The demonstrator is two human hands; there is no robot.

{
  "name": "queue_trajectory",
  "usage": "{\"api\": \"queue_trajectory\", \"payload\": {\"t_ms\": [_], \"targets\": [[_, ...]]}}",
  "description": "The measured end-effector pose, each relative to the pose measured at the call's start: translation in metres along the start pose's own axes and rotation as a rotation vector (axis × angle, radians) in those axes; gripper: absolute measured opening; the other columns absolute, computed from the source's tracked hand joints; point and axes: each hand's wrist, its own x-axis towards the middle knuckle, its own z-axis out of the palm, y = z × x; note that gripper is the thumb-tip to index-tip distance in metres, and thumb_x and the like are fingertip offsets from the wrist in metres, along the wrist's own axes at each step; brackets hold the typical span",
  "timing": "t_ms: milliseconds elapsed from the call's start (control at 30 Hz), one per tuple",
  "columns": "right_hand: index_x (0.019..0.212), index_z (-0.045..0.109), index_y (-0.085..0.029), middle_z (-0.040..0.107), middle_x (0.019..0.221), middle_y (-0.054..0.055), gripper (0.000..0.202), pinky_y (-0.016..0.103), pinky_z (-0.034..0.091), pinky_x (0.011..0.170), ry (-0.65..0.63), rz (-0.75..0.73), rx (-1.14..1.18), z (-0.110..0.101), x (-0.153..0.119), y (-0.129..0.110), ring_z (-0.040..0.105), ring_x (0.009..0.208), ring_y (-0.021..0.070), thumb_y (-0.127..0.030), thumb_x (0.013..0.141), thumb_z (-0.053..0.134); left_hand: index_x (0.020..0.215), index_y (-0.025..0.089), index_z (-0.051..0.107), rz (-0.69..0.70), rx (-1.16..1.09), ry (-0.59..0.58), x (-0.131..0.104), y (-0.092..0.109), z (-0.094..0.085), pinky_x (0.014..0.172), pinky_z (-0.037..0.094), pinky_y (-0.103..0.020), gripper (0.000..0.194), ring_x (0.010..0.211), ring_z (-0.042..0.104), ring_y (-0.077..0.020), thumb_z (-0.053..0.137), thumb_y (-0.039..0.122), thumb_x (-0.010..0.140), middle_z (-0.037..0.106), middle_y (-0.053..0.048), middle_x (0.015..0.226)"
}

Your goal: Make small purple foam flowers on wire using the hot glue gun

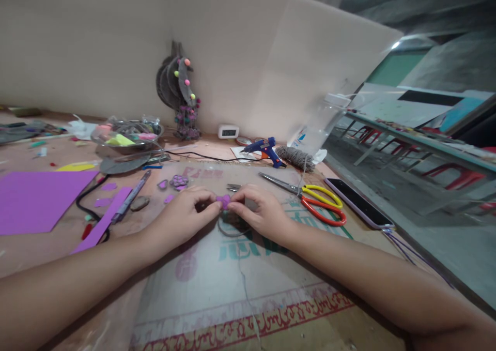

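This is a craft workspace, a hobby table set against a plain pale wall. The cardboard-covered tabletop [240, 268] is littered with making supplies: a blue hot glue gun [264, 149] at 12 o'clock, a ball of twine [298, 157] and yellow-and-red scissors [310, 198] toward 1 o'clock, a purple foam sheet [36, 198] at 9 o'clock, and a clear bowl of coloured scraps [126, 136] at 10 o'clock. A handmade pom-pom ornament [179, 90] stands by the wall at 11 o'clock. Red stools [449, 178] and long tables at 2 o'clock suggest a shared workshop or classroom
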Motion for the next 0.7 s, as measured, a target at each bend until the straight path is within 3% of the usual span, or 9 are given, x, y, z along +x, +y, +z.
{"api": "queue_trajectory", "payload": {"t_ms": [133, 300, 433, 700], "targets": [[0.075, 0.061, -0.018, 0.063, 0.073, 0.002, 0.011, 0.026, 0.044, 0.070, 0.017, 0.014, -0.008, -0.0003, -0.0001, -0.0006, 0.056, 0.071, 0.0133, -0.025, 0.083, 0.058, 0.068, 0.019, 0.060, -0.035, -0.019, 0.032, -0.0003, 0.0010, -0.0004, 0.070, 0.044, -0.028, 0.020, 0.078, 0.058, -0.0185, 0.045, 0.025, 0.080, 0.062, -0.001, 0.073], [0.075, 0.061, -0.018, 0.063, 0.072, 0.002, 0.012, 0.027, 0.044, 0.069, -0.013, 0.018, -0.023, -0.0017, 0.0003, -0.0020, 0.056, 0.070, 0.0134, -0.026, 0.084, 0.056, 0.078, 0.020, 0.062, -0.105, -0.128, 0.068, -0.0014, 0.0044, -0.0002, 0.060, 0.044, -0.026, 0.026, 0.067, 0.059, -0.0166, 0.052, 0.043, 0.080, 0.064, 0.000, 0.072], [0.075, 0.061, -0.018, 0.062, 0.071, 0.002, 0.013, 0.027, 0.044, 0.070, -0.030, 0.015, -0.025, -0.0015, 0.0003, -0.0015, 0.056, 0.071, 0.0138, -0.027, 0.084, 0.056, 0.083, 0.019, 0.058, -0.136, -0.153, 0.112, -0.0020, 0.0034, 0.0001, 0.059, 0.045, -0.026, 0.023, 0.068, 0.060, -0.0161, 0.056, 0.041, 0.078, 0.065, 0.000, 0.077], [0.074, 0.061, -0.018, 0.062, 0.070, 0.001, 0.012, 0.026, 0.044, 0.069, -0.026, 0.028, -0.010, -0.0003, 0.0006, -0.0018, 0.056, 0.070, 0.0135, -0.025, 0.083, 0.057, 0.077, 0.019, 0.061, -0.049, -0.085, 0.133, -0.0026, 0.0025, 0.0001, 0.067, 0.045, -0.027, 0.022, 0.074, 0.059, -0.0168, 0.049, 0.036, 0.084, 0.064, -0.001, 0.077]]}}
